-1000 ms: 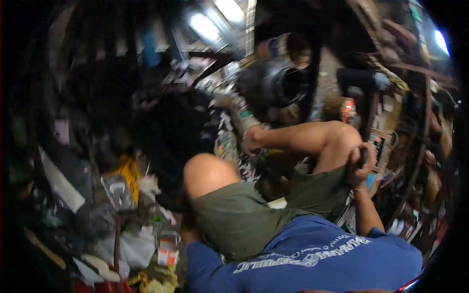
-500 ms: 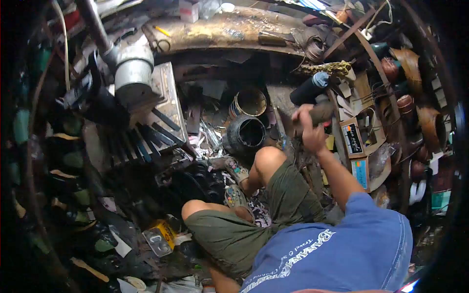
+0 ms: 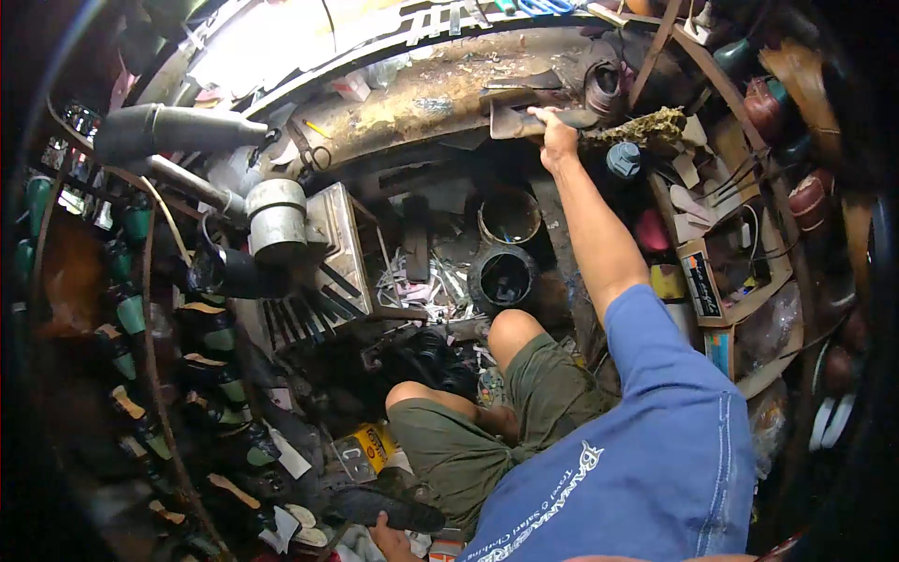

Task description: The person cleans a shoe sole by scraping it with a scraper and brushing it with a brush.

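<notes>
At the far workbench (image 3: 412,70), my right hand (image 3: 557,139) reaches out, fingers closed around a brownish tool (image 3: 513,120) with a broad flat end and a thick handle; its exact kind is unclear. Close behind it lie a dark flat piece (image 3: 524,81) and a roll of brown strap (image 3: 604,84). Low in the view, my left hand (image 3: 389,540) grips the edge of a dark shoe sole (image 3: 398,510), thumb on top. The sole lies beside my bent knee, near a yellow box (image 3: 375,445).
A metal post with a grey cylindrical head (image 3: 277,214) stands left, beside a rack of dark tools (image 3: 323,300). Scissors (image 3: 311,150) rest on the bench. Two round containers, including a black pot (image 3: 504,277), stand ahead. Shoe lasts (image 3: 211,347) hang left; cardboard boxes (image 3: 716,281) stand right.
My right hand has moved forward from beside the dark bottle to the workbench with the tool. My left hand, hidden before, now shows with the shoe sole. The view has tilted up.
</notes>
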